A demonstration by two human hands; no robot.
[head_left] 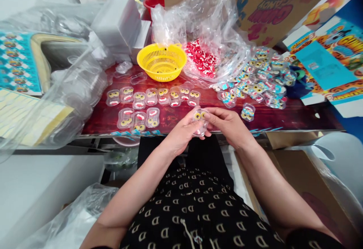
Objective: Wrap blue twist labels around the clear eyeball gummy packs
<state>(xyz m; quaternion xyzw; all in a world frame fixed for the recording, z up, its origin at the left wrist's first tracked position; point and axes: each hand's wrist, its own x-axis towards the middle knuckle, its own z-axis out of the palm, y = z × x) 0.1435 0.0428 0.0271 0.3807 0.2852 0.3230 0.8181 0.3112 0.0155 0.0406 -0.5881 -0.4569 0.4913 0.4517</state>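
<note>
Between my two hands, just over the table's front edge, is a small clear plastic candy pack (200, 123) with two yellow eye-shaped gummies at its top. My left hand (184, 129) grips it from the left side. The fingers of my right hand (224, 122) press on its right side and upper edge. Left of my hands, several filled candy packs (139, 121) lie in two rows, each with yellow eyes and a red-and-white piece. One pack with a blue printed strip (247, 112) lies alone to the right.
Behind the rows stands a yellow plastic basket (162, 62). Beside it, an opened clear bag holds red-and-white gummies (200, 58). A heap of blue-labelled packs (259, 77) covers the right side. Plastic trays (82, 79) and label sheets (19, 64) crowd the left; a cardboard box (269, 9) stands behind.
</note>
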